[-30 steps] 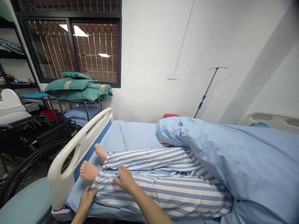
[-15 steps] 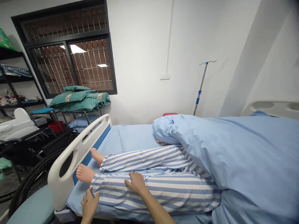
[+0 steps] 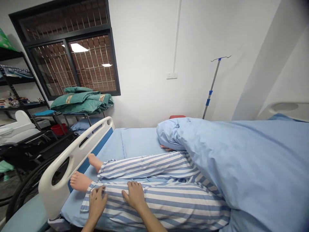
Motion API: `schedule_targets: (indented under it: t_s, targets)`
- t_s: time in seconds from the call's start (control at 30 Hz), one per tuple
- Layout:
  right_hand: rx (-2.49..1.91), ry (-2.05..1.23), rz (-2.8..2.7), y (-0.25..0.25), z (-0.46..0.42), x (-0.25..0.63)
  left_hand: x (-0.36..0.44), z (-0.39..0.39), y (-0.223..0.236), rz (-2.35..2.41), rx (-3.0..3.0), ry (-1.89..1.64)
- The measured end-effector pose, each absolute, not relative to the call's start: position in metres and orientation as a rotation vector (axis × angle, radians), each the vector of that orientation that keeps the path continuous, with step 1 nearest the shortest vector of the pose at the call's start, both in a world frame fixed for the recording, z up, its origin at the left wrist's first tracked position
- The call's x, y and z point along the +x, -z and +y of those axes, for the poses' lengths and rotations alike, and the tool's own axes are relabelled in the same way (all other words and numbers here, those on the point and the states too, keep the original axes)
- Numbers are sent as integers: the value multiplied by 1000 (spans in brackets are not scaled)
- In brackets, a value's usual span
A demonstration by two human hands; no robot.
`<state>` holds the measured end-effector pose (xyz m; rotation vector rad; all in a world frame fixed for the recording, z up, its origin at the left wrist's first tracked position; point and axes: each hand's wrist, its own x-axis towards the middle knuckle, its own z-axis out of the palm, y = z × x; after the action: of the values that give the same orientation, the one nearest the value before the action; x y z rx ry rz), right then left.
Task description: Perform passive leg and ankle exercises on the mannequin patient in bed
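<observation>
Blue-and-white striped pajama trousers [image 3: 169, 201] cover the two legs of a figure lying on the bed; its bare, smooth feet [image 3: 80, 181] point toward the footboard. My left hand [image 3: 98, 201] rests on the near trouser leg just above the cuff, fingers bent and apart. Further up the same leg, around the shin, my right hand [image 3: 135, 195] lies palm down with its thumb spread. Neither hand visibly grips the cloth. A light blue quilt [image 3: 236, 161] is folded back over the upper body, and part of the figure's hand [image 3: 166, 148] shows beneath its edge.
The white footboard [image 3: 79, 154] rises at the bed's left end, with a wheelchair wheel [image 3: 18, 196] beyond it. An IV pole [image 3: 212, 87] stands behind the bed. Green folded bedding [image 3: 83, 101] sits below the window.
My left hand has moved from the near edge of the trouser cuff up onto the lower leg. My right hand stays on the shin, slightly further left in view. The camera has shifted slightly.
</observation>
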<state>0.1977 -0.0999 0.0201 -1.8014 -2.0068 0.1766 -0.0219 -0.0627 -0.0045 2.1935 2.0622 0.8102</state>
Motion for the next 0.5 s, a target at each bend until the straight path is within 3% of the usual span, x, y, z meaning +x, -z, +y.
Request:
schedule_targets:
  t_s: [0.27, 0.5]
  targets:
    - [-1817, -124, -1991, -15, -99, 195, -15, -29, -23, 1842, 2326, -811]
    - [-1835, -120, -2018, -18, -99, 193, -23, 8, -12, 1701, 2359, -753]
